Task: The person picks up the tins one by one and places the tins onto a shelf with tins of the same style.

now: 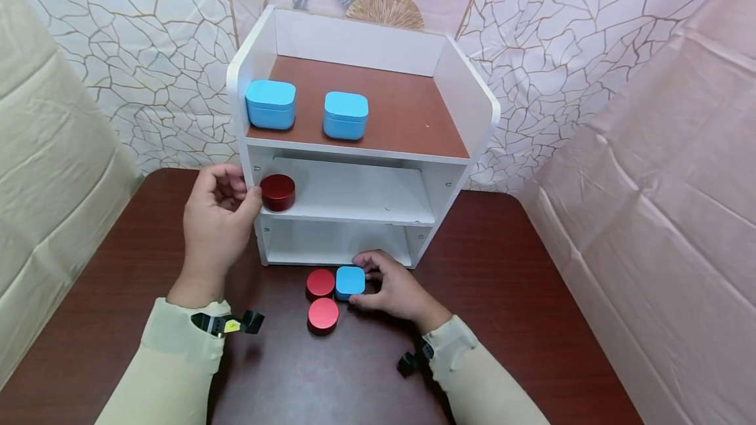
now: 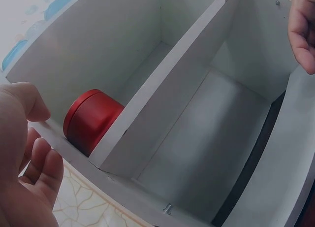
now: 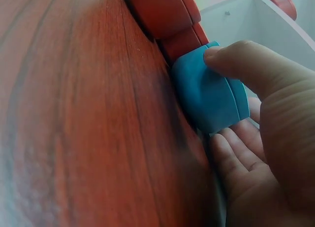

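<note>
My right hand (image 1: 397, 288) holds a small blue rounded-square tin (image 1: 350, 282) on the table, thumb at its near side and fingers round the far side. In the right wrist view the thumb presses the blue tin (image 3: 209, 91). Touching it on the left is a round red tin (image 1: 320, 283), with another red tin (image 1: 323, 315) just in front. My left hand (image 1: 220, 215) grips the left side panel of a white shelf (image 1: 251, 169), thumb at the front edge, fingers on the outside. Close to that thumb, a dark red tin (image 2: 93, 121) sits on the middle shelf.
Two more blue tins, one at the left (image 1: 271, 105) and one nearer the middle (image 1: 345, 115), stand on the brown top board (image 1: 401, 110). The shelf unit stands on a dark wooden table (image 1: 502, 320), with patterned cloth walls (image 1: 147, 51) behind.
</note>
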The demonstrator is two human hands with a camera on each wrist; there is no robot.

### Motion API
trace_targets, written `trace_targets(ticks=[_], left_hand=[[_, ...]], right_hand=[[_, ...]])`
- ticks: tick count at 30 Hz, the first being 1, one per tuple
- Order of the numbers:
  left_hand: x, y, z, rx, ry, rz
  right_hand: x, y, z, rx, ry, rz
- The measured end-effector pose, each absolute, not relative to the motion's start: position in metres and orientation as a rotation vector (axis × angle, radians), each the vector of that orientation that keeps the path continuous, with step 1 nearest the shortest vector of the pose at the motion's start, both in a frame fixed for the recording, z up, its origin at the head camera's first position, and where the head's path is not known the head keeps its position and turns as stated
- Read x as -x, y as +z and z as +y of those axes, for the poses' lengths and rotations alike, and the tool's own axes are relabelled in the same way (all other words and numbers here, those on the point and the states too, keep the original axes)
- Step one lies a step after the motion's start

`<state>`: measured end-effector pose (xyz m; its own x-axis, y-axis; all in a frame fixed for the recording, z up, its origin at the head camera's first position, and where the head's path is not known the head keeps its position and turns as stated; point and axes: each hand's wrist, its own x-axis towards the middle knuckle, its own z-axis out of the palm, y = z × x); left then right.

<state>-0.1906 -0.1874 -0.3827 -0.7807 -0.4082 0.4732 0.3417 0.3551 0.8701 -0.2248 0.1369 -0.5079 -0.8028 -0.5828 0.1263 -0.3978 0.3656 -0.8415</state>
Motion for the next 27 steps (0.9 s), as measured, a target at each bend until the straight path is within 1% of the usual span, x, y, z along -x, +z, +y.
trace_targets(ticks=[14, 27], left_hand=[[0.1902, -0.3832, -0.1879, -0.037, -1.487, -1.968], [0.1896, -0.3818, -0.1865, -0.054, -1.476, -1.974]], right_hand=[[0.2234, -0.5072, 0.1371, 0.906, -1.336, 2.49], [0.2222, -0.504, 0.1363, 0.873, -1.309, 2.493]])
